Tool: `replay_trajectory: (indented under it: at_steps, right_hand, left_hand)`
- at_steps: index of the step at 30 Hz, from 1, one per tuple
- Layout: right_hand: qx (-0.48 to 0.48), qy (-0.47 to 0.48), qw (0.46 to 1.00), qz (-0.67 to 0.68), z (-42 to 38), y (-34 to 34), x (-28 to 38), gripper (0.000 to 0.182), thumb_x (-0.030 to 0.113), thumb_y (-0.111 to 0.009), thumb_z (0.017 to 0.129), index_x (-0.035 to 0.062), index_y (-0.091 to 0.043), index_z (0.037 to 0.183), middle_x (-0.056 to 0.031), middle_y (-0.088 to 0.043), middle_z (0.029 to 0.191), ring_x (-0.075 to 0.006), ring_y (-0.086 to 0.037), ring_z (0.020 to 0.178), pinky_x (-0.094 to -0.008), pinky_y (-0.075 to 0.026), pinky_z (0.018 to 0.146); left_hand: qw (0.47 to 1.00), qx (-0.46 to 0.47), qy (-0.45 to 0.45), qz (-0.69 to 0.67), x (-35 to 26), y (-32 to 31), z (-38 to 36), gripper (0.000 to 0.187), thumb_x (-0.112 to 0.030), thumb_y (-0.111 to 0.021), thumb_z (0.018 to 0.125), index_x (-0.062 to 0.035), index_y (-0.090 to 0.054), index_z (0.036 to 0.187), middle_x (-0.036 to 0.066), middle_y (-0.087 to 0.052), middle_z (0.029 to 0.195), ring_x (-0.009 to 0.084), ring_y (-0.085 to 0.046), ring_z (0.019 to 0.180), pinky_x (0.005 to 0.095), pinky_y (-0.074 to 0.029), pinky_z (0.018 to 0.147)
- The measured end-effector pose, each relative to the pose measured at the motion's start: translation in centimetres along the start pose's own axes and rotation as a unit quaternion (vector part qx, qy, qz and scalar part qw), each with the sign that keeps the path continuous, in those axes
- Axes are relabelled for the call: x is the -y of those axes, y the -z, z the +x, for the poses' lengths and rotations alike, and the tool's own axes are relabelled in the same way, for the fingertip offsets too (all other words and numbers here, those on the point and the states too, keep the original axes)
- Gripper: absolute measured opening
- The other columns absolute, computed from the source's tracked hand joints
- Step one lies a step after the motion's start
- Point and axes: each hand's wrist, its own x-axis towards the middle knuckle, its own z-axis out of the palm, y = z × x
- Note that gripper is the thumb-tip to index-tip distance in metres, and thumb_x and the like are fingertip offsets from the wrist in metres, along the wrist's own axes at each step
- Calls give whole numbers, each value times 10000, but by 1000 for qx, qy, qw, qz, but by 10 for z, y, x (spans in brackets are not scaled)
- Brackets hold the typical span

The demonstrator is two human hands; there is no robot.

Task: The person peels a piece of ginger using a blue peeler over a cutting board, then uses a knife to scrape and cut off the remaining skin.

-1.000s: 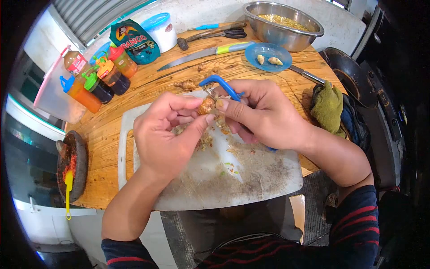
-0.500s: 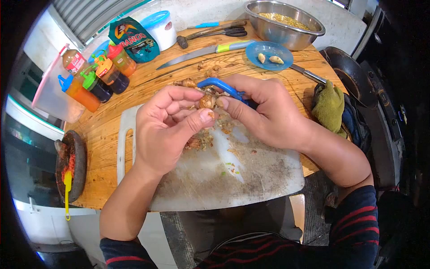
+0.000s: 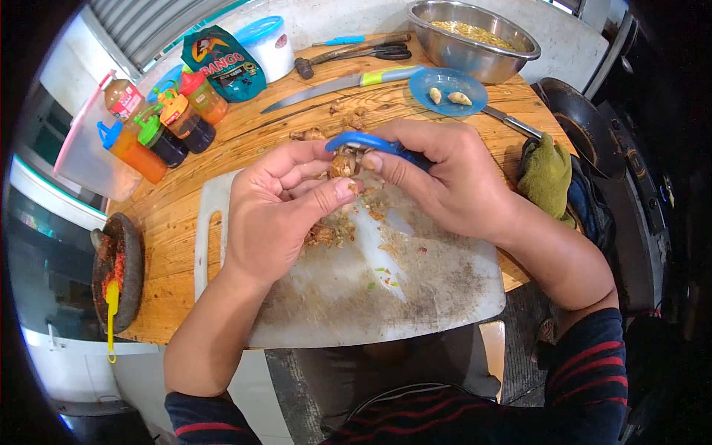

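My left hand pinches a small knobbly brown root between thumb and fingertips, above the cutting board. My right hand grips a blue-handled peeler, its head against the root's upper side. The right thumb lies close to the root, partly hiding the blade. Beneath both hands is a worn white cutting board, strewn with brown peelings and small green bits. More unpeeled root pieces lie just beyond the board. On a blue plate rest two pale peeled pieces.
A large knife lies behind the hands, near a hammer and a steel bowl. Sauce bottles stand at left, above a stone mortar. A green cloth and black wok are at right.
The peeler has tilted flatter and shifted slightly over the root, with the right thumb moving along. My left hand keeps its pinch on the root almost in place.
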Motion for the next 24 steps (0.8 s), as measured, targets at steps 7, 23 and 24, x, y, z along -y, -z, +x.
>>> replay_trajectory:
  at_steps: [7,23,24]
  right_hand:
    - [26,-11,998,-65,-1,2,10,160,142,-640,861,20,-549,910,-186,-584,674,-374,-609,647,-400,-464,561]
    - [48,69,990,-114,-3,4,11,142,115,-645,821,35,-538,869,-181,-583,721,-384,-595,686,-447,-456,581]
    - [48,70,990,-114,-2,5,10,142,115,-645,821,35,-538,869,-181,-583,721,-384,-595,686,-447,-456,581]
  left_hand:
    - [999,-23,2,35,2,3,1,282,38,-690,809,60,-577,1067,125,-674,974,127,-660,848,224,-534,750]
    - [999,-3,11,41,-2,2,-2,243,25,-685,815,46,-603,1042,104,-680,935,109,-653,809,212,-529,709]
    - [999,-3,11,42,-2,4,-2,243,25,-685,815,46,-603,1042,104,-680,935,109,-653,809,212,-529,709]
